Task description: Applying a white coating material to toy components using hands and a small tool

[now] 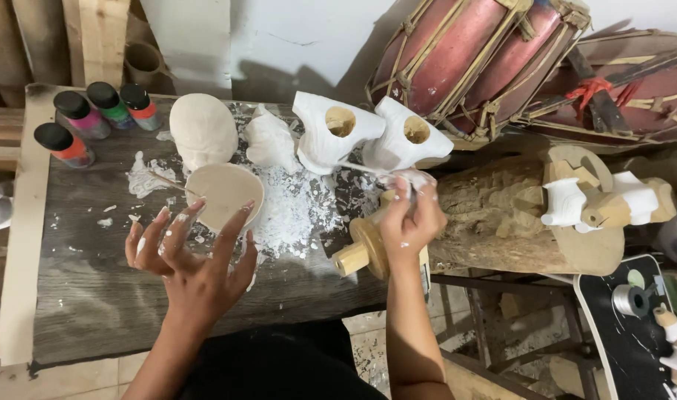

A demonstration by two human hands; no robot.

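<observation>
Your left hand [194,255] is spread open, paint-smeared fingers splayed and resting at the near rim of the small bowl of white paint [225,194], not gripping anything. Your right hand [411,222] is closed around a wooden toy piece [366,248], a bare peg-and-disc shape held just off the edge of the surface [94,296]; a thin brush seems to be in those fingers too, but I can't tell for sure.

Progress, as I read it: the piece you're holding looks mostly raw wood, so it's barely started. Behind the bowl, a white head form [203,130], a small white figure [271,141] and two white torso shapes with holes [368,133] look already coated. On the log [501,222] to the right, another figure [605,200] is only part white.

The surface is dark wood, splattered white, with four paint bottles [94,118] at the far left. Drums [486,59] lean against the white wall behind.
</observation>
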